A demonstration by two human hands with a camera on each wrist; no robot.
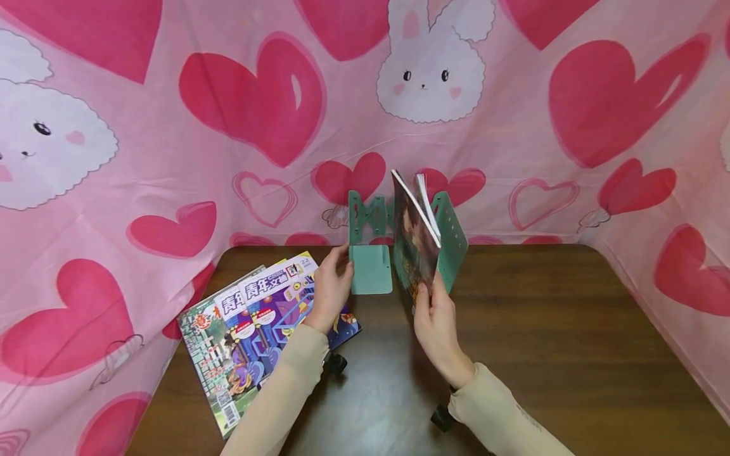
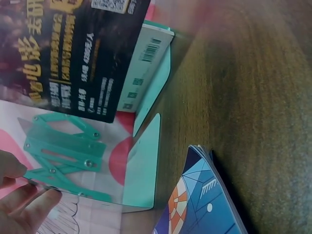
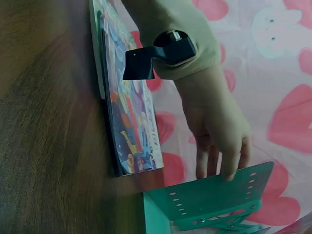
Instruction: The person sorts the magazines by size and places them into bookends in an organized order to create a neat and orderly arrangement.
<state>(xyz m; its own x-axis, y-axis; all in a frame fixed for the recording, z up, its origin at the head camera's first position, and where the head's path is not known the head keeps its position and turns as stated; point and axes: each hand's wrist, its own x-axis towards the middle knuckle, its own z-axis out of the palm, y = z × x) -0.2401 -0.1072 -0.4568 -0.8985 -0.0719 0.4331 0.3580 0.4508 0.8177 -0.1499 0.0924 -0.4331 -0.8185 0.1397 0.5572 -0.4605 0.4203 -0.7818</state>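
A green expandable bookend [image 1: 371, 270] stands at the back of the table, its two ends drawn apart by a scissor linkage [image 2: 63, 146]. My left hand [image 1: 331, 286] pinches the upright plate at its left end, thumb and fingers on either side of the edge. In my right hand [image 1: 438, 324] is a dark-covered magazine [image 1: 412, 244], held upright by its near edge between thumb and fingers, close to the right end plate [image 1: 452, 237]. Another magazine [image 2: 142, 68], pale with a barcode, stands between it and that plate.
Several magazines [image 1: 274, 310] lie overlapping on the left of the wooden table [image 1: 559, 335], partly under my left forearm. A pink cloth [image 1: 342, 139] with hearts and rabbits hangs behind the bookend and along both sides.
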